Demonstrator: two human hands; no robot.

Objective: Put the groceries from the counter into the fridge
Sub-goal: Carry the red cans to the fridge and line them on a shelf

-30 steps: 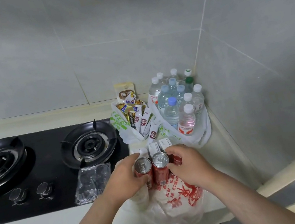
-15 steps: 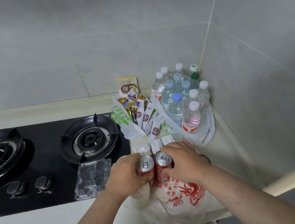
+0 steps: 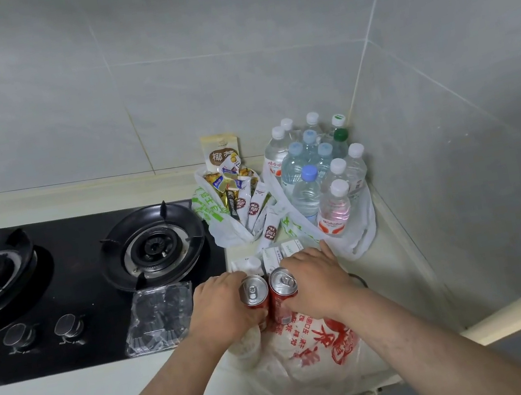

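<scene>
1. We have one hand on each can. The left hand is curled round the left red can, and the right hand is curled round the right red can.
2. The two cans are upright and touching side by side near the front edge of the table, right over the mouth of the red-printed plastic bag.
3. Our hands hide the can bases, so we cannot tell whether the cans are lifted clear or resting in the bag.
4. We judge the task to be at an early stage. The step in hand is picking up this pair of cans, and the fridge is nowhere in view.
5. A good deal is left on the table:
   - the water bottles, packed upright in a white bag in the back right corner;
   - the snack bag, just left of the bottles by the back edge and stuffed with sachets and small packs;
   - the small white cartons, between the snack bag and the cans;
   - whatever else the red-printed bag holds — its contents are not visible to us.
6. A clear plastic tray lies on the front right corner of the stove, just beside the left hand. It looks empty, so we would not count it among the groceries.
</scene>
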